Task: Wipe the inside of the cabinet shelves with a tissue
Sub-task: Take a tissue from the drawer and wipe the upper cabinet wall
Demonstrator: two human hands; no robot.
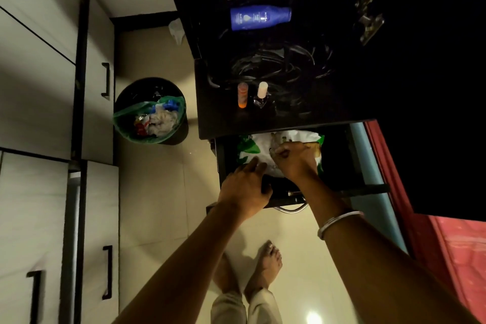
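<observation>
Both bare arms reach forward and down, wrists near each other. The left hand [246, 187] lies palm-down, fingers straight and spread. The right hand [295, 159] sits just beyond it — fingers curled under, pinching — a bangle [339, 222] around its forearm.

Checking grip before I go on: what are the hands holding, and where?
Right hand pinches the white-and-green packet in the open drawer near its middle. Left hand rests at the packet's near edge; a grip cannot be told.

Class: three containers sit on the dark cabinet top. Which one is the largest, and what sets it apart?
The blue lotion bottle, farthest from the open drawer. The orange tube and clear white-capped bottle are much smaller.
</observation>
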